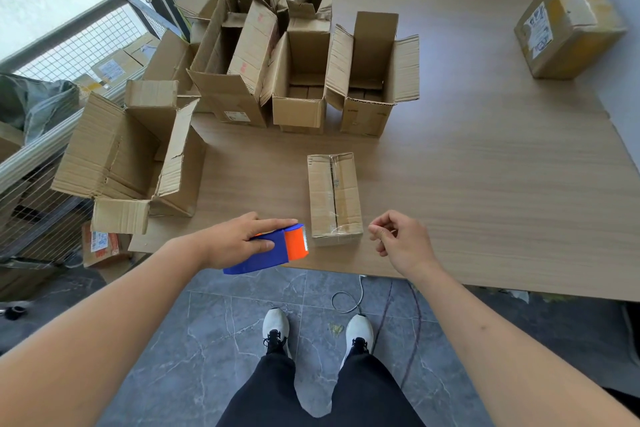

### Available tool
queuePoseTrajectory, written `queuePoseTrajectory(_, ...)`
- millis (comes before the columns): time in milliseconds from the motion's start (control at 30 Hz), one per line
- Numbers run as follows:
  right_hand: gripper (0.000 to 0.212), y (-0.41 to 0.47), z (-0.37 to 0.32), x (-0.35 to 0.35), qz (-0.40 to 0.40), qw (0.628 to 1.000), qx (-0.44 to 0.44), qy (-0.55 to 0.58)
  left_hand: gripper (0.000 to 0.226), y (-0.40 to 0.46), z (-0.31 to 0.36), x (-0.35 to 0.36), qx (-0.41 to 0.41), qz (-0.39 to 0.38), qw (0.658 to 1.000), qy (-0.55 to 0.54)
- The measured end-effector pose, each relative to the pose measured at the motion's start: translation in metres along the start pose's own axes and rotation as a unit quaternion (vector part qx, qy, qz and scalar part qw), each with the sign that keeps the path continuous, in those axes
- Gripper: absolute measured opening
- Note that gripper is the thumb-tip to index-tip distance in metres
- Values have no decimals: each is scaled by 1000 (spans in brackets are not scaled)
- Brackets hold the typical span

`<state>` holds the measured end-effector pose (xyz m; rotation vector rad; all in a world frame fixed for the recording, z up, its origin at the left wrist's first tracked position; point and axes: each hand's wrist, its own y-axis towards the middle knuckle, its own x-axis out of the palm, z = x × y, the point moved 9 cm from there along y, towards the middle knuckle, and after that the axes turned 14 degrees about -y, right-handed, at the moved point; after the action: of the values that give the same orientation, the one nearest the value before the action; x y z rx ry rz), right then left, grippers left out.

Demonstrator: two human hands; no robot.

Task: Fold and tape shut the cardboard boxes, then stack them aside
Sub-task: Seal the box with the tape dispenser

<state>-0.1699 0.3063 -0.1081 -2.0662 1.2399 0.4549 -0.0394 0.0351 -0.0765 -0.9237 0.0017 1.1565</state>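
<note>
From the head view, the person is standing at the lower edge of the bench (485, 184), with a small closed box (334, 198) lying just above centre frame, clear tape glinting along its seam and over its near end. The left hand (235, 239) is gripping a blue and orange tape dispenser (277, 248), fingers (266, 225) laid along its top and thumb curled against its side, just left of the box. The right hand (401, 241) is hovering just right of the box, loosely curled, fingertips nearly pinched; whether a tape end is between them is too fine to tell. The taping step is looking finished, so the next move is likely lifting this box aside, perhaps toward the sealed box (568, 28) at upper right. Open boxes (301, 80) are waiting at upper centre. The far end's tape is hard to make out.
</note>
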Motion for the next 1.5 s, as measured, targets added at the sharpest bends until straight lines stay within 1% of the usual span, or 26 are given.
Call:
queuePoseTrajectory(267, 12, 6, 9, 14, 12, 1000, 8, 1, 55, 14, -12, 8, -22, 17, 999, 27)
queuePoseTrajectory(367, 15, 6, 9, 13, 13, 1000, 1, 14, 55, 16, -15, 9, -27, 19, 999, 15)
queuePoseTrajectory(500, 12, 3, 8, 11, 16, 999, -17, 34, 55, 14, -18, 9, -22, 18, 1000, 0)
queuePoseTrajectory(733, 13, 8, 7, 15, 20, 1000, -16, 17, 54, 15, -17, 7, -25, 21, 999, 5)
queuePoseTrajectory(867, 14, 13, 14, 22, 22, 1000, 1, 11, 54, 20, -16, 6, -24, 31, 999, 20)
queuePoseTrajectory(1033, 12, 18, 16, 30, 32, 999, 4, 26, 55, 30, -14, 4, -20, 34, 998, 43)
queuePoseTrajectory(1133, 8, 23, 24, 44, 20, 1000, 5, -13, 55, 34, -13, 2, -15, 35, 997, 60)
queuePoseTrajectory(1200, 14, 24, 32, 54, 16, 999, 33, -12, 55, 36, -13, 2, -13, 33, 997, 65)
queuePoseTrajectory(1233, 21, 22, 32, 56, 24, 999, 42, 3, 55, 38, -12, 2, -11, 31, 997, 66)
queuePoseTrajectory(1267, 26, 20, 28, 54, 49, 998, 40, 8, 55, 38, -12, 2, -10, 30, 997, 65)
queuePoseTrajectory(1300, 29, 16, 19, 48, 90, 996, 21, -6, 55, 39, -12, 2, -8, 31, 998, 61)
queuePoseTrajectory(1333, 31, 11, 8, 42, 132, 990, -12, -38, 55, 39, -12, 3, -7, 30, 998, 57)
queuePoseTrajectory(1367, 36, 7, -6, 40, 157, 982, -56, -87, 55, 39, -13, 3, -5, 30, 998, 53)
queuePoseTrajectory(1400, 45, 4, -22, 45, 155, 971, -106, -150, 55, 39, -13, 4, -3, 29, 998, 50)
queuePoseTrajectory(1467, 61, 3, -43, 71, 94, 936, -206, -269, 55, 39, -13, 4, 4, 27, 999, 46)
queuePoseTrajectory(1500, 65, 4, -46, 85, 64, 918, -243, -308, 55, 40, -13, 4, 8, 26, 999, 44)
